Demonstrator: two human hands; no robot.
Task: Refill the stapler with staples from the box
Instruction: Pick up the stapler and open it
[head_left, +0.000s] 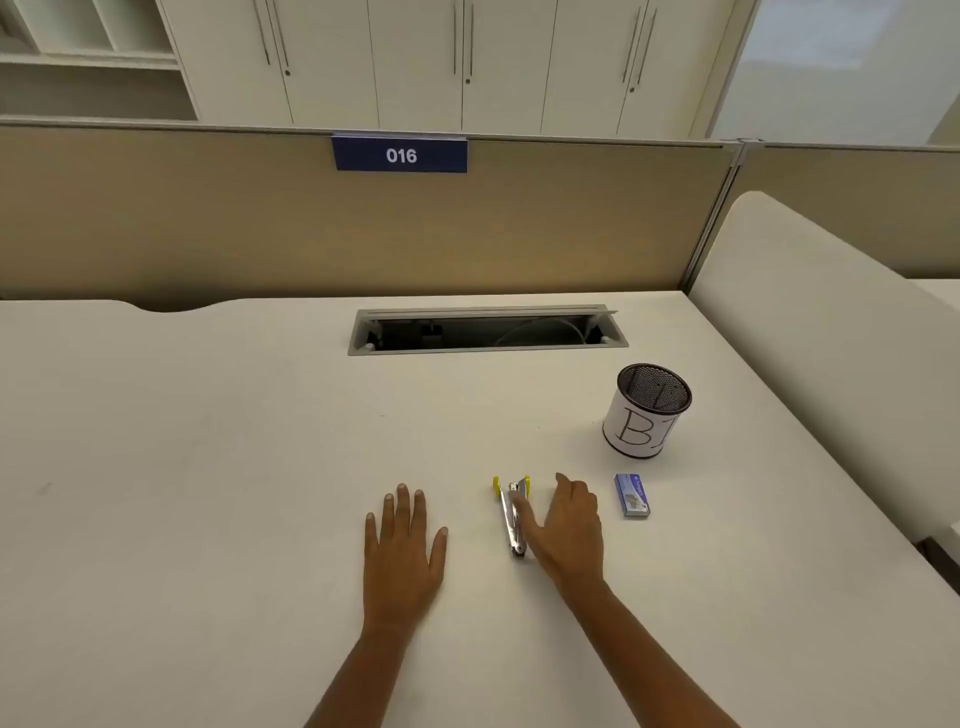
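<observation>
A small metal stapler (511, 517) with yellow ends lies on the white desk (208, 467), pointing away from me. My right hand (569, 525) rests just to its right, fingers apart, the thumb touching or almost touching the stapler's side. My left hand (402, 545) lies flat on the desk to the stapler's left, fingers spread, holding nothing. A small blue staple box (632, 494) lies closed on the desk to the right of my right hand, apart from it.
A black mesh pen cup (647, 410) wrapped in white paper stands behind the staple box. An open cable slot (488, 330) is set into the desk further back. A beige partition (363, 223) closes off the far edge, and a white divider (831, 364) runs along the right.
</observation>
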